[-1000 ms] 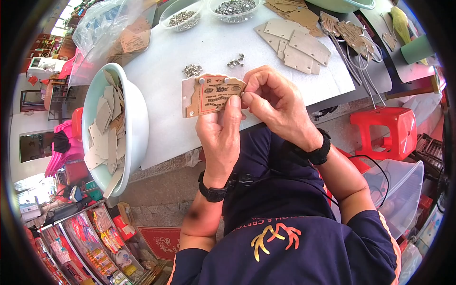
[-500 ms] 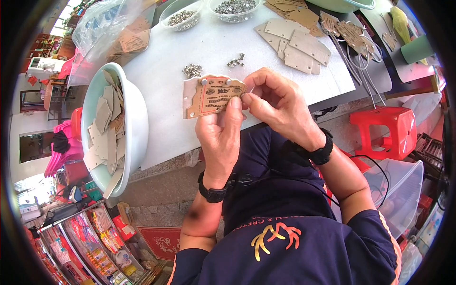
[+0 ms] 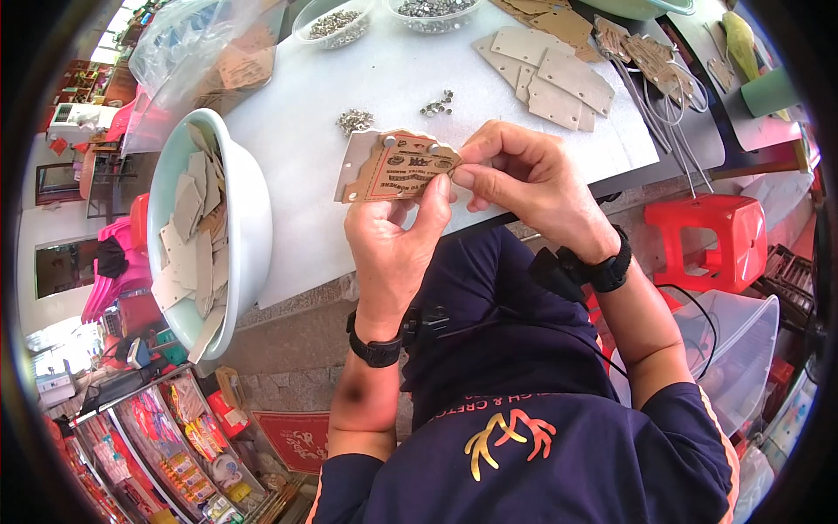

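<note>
My left hand (image 3: 393, 249) holds a brown printed tag (image 3: 406, 175) with a ragged edge and red border, thumb on its near right corner. Behind the tag lies a plain pale board (image 3: 350, 164), sticking out at the left. Two round metal rivet heads sit along the tag's far edge. My right hand (image 3: 537, 183) is closed in a pinch at the tag's right corner, touching the left thumb; whatever is between its fingertips is too small to make out. Just beyond are two small heaps of metal rivet parts, a left heap (image 3: 355, 120) and a right heap (image 3: 436, 104).
A pale blue basin (image 3: 255, 227) of board pieces stands left on the white worktop (image 3: 297, 183). Clear tubs (image 3: 307, 40) of metal parts sit at the back. Beige boards (image 3: 572, 77) lie back right, near strung tags (image 3: 659, 65). A red stool (image 3: 709, 236) stands at right.
Both hands have shifted slightly away from me with the tag, which now leans at a different tilt. The right fingers remain pinched at its right corner.
</note>
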### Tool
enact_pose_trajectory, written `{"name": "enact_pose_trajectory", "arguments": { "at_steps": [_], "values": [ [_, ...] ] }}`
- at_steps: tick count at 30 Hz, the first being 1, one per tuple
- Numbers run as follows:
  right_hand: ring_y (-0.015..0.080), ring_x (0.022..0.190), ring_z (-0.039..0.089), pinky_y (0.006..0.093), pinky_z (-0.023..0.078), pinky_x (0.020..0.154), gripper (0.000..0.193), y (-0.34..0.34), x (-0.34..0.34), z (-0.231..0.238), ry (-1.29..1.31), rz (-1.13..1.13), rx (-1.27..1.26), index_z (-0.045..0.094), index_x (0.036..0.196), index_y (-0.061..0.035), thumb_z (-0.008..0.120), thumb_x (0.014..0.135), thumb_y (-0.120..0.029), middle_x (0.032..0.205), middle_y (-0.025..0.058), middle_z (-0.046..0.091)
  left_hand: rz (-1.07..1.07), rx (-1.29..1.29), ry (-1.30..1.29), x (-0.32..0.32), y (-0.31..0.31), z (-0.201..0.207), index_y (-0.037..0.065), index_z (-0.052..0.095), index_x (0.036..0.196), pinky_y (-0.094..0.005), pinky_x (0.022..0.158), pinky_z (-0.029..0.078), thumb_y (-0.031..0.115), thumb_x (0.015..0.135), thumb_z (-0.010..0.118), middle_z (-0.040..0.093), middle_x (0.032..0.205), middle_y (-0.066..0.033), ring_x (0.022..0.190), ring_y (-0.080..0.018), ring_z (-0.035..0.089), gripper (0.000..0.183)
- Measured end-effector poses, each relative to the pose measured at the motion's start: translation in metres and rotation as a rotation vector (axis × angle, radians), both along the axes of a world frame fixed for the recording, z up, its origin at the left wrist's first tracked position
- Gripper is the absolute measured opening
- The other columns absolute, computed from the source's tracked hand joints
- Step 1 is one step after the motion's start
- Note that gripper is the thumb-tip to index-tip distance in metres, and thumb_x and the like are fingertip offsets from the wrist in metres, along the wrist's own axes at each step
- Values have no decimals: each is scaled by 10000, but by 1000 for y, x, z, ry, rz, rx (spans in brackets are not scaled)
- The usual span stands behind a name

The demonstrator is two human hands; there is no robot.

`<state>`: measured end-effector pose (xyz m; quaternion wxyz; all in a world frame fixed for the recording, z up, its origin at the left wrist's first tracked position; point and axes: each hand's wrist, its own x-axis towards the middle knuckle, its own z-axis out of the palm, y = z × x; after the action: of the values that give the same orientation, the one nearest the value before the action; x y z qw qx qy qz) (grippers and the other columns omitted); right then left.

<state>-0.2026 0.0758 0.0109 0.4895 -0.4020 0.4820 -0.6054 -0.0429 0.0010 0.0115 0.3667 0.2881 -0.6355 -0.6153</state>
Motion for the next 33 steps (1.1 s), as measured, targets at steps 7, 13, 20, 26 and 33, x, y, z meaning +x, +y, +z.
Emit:
{"name": "enact_pose_trajectory", "arguments": {
  "at_steps": [7, 13, 20, 26, 33],
  "values": [
    [63, 743, 629, 213, 533, 685, 87, 0, -2, 2, 11, 9, 10, 607, 990, 3, 649, 924, -35, 904, 11, 630, -22, -14, 4, 1, -4, 2, -46, 653, 1032, -232, 660, 517, -14, 894, 632, 679, 890, -52, 778, -96, 637, 143],
    [63, 717, 625, 203, 512, 646, 111, -2, -2, -1, -8, -8, -40, 644, 953, 23, 657, 928, -84, 825, 40, 688, -74, 25, 9, 2, -7, 4, -45, 652, 1021, -230, 657, 505, -2, 892, 637, 662, 855, -39, 771, -88, 618, 137],
    [53, 707, 623, 194, 501, 644, 104, -3, -2, -3, 86, -20, -34, 657, 947, 20, 658, 925, -82, 816, 26, 687, -79, 34, -32, 4, -8, 1, -36, 631, 1095, -283, 742, 546, 46, 910, 640, 686, 965, -76, 807, -133, 667, 203],
    [42, 706, 616, 187, 490, 638, 118, -3, -2, -4, 112, -32, -33, 668, 972, 19, 662, 923, -89, 802, 10, 677, -63, 41, -23, 2, -7, 0, -43, 643, 1076, -280, 744, 543, 53, 911, 640, 686, 943, -74, 800, -125, 659, 191],
    [36, 706, 617, 183, 486, 635, 130, -3, -4, -6, 109, -30, -23, 675, 988, 19, 665, 921, -92, 801, 9, 677, -67, 47, -16, 2, -7, 0, -40, 651, 1062, -272, 736, 539, 56, 914, 640, 686, 932, -67, 794, -114, 651, 177]
  ]
}}
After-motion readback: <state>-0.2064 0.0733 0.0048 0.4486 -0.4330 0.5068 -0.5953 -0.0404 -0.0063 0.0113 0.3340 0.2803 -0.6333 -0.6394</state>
